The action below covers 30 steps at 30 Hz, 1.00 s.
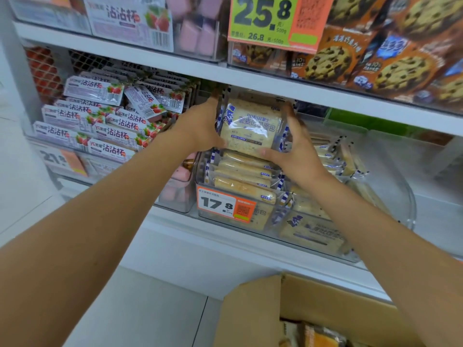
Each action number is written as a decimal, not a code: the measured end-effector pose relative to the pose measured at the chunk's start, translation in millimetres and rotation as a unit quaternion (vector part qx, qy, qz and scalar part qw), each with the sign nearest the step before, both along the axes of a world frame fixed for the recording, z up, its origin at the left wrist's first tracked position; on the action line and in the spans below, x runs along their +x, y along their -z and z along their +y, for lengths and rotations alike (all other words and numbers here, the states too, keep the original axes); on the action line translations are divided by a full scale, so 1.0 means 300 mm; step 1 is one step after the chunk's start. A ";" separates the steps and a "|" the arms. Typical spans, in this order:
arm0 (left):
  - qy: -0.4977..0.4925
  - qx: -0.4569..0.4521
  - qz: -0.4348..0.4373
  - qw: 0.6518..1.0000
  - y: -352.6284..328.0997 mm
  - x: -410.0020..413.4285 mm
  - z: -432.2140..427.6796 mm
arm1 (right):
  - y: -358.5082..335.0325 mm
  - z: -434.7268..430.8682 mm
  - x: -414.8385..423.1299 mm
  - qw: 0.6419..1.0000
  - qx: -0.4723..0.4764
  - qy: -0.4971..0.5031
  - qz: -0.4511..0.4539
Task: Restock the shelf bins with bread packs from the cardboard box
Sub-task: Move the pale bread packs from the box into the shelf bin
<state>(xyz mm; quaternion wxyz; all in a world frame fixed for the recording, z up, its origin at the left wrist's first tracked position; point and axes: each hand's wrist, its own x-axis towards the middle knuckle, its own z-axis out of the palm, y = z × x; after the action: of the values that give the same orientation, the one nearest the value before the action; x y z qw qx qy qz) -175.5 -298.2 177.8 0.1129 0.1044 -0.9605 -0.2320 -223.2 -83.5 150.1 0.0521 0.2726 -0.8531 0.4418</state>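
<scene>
Both hands are up at the middle shelf, and I've got the bread pack [250,126] standing upright between them, label facing me, just under the shelf board above [275,83]. My left hand [200,128] grips the pack's left edge, thumb low at the front and fingers reaching up behind. My right hand [295,151] clamps the right edge with its thumb under the lower corner; its fingers are blurred, so I can't say exactly how they lie. The pack sits on top of the stacked packs [243,171] in the clear bin [203,186], the one with the 17.8 price tag [225,205]. I judge this to be the placing step, and headroom is the catch. With so little gap under the board, I'd tip the top edge back and slide the pack in flat along the row rather than force it down. Soft bread in thin film crushes easily, so the squeeze should be light and on the edges only. I'd also watch the bin's left wall, because the strawberry snack packs [107,131] are heaped close beside it. Both arms are stretched well forward and upward, wrists angled inward toward each other. The cardboard box [250,309] sits open below me with more packs showing inside.
</scene>
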 end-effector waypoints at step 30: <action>-0.016 0.274 -0.275 0.921 0.800 0.680 0.965 | 0.951 0.870 0.864 0.871 0.219 -0.039 -0.438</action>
<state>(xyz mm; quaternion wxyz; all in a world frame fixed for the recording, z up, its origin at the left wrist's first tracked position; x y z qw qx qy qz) 28.4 -8.6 -62.3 -0.1855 0.2061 -0.8508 -0.4464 36.1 177.5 -135.0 -0.4056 0.0889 -0.8518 0.3193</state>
